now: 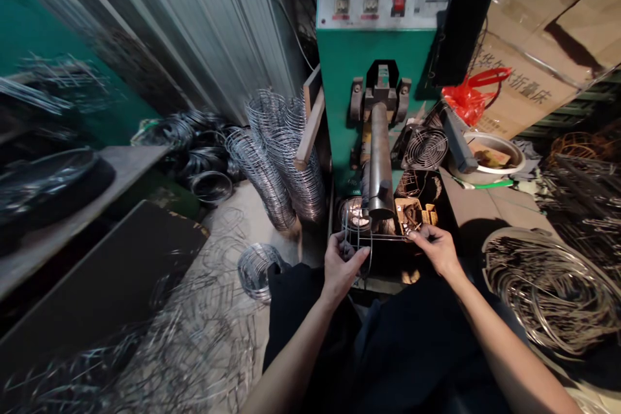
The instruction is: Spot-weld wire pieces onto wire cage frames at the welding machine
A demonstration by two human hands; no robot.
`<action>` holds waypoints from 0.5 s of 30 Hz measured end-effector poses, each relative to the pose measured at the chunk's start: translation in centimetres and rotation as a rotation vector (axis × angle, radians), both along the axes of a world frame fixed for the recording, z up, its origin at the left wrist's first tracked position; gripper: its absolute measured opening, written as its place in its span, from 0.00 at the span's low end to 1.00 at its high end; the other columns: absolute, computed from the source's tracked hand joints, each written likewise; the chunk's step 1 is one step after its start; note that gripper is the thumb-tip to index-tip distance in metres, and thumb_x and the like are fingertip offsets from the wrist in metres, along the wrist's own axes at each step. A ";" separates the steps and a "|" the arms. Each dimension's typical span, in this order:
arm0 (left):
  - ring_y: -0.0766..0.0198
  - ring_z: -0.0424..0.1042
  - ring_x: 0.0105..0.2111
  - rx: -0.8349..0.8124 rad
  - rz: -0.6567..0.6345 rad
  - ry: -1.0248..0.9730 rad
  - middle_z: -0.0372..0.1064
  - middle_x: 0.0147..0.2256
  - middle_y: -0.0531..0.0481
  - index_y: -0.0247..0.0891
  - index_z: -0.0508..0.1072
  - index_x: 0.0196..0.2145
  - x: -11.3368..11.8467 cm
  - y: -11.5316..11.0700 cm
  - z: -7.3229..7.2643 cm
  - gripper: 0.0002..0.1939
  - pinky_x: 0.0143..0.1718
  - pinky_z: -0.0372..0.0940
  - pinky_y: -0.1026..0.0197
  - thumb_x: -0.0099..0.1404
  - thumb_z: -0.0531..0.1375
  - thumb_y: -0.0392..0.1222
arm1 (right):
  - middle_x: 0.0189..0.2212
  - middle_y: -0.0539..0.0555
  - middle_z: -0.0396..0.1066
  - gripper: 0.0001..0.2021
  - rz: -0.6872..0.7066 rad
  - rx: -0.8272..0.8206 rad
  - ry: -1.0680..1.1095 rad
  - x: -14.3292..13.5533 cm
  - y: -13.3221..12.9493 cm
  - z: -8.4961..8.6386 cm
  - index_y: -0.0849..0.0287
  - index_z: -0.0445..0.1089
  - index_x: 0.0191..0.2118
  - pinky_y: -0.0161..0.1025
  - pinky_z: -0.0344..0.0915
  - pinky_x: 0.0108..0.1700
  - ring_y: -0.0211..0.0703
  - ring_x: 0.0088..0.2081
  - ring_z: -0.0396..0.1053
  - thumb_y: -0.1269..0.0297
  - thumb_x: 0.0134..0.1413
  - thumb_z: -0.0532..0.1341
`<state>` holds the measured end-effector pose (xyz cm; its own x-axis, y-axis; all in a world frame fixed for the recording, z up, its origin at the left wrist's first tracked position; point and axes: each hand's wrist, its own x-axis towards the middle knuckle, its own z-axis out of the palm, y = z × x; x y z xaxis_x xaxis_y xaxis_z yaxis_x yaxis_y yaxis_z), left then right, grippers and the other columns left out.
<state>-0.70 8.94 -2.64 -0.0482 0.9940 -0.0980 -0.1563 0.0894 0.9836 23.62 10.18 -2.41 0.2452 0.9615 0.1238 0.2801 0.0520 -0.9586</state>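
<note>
In front of the machine, my left hand (340, 270) is closed around the edge of a round wire rack (359, 228) with crossing bars. My right hand (439, 250) pinches the end of a thin metal rod (392, 238), which runs left toward the wire rack. Whether rod and rack are joined, I cannot tell. Just beyond my hands a thick metal cylinder arm (380, 165) juts out of the green welding machine (378, 48). Below it, an open bin holds a yellow basket (429, 215) with small metal parts.
Tall stacks of round wire racks (286, 162) stand left of the machine, with a shorter stack (259, 268) nearer me. Loose wire pieces (204, 336) litter the floor. At right sit a tub of wire rods (548, 291), a white bowl (492, 158) and cardboard boxes (538, 45).
</note>
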 end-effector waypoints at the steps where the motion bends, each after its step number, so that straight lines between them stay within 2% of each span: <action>1: 0.75 0.54 0.18 0.003 -0.001 -0.004 0.54 0.22 0.64 0.37 0.65 0.48 0.0 0.1 0.0 0.30 0.17 0.55 0.72 0.53 0.71 0.49 | 0.18 0.44 0.50 0.27 0.003 0.000 -0.002 0.1 0.1 0.0 0.57 0.53 0.18 0.35 0.49 0.28 0.34 0.23 0.48 0.45 0.43 0.69; 15: 0.75 0.55 0.14 -0.001 -0.017 -0.003 0.55 0.20 0.65 0.37 0.64 0.46 0.4 0.9 0.7 0.29 0.15 0.55 0.71 0.53 0.71 0.51 | 0.18 0.45 0.51 0.27 0.028 -0.011 -0.034 0.6 0.6 0.5 0.57 0.54 0.17 0.35 0.50 0.28 0.34 0.23 0.49 0.43 0.44 0.68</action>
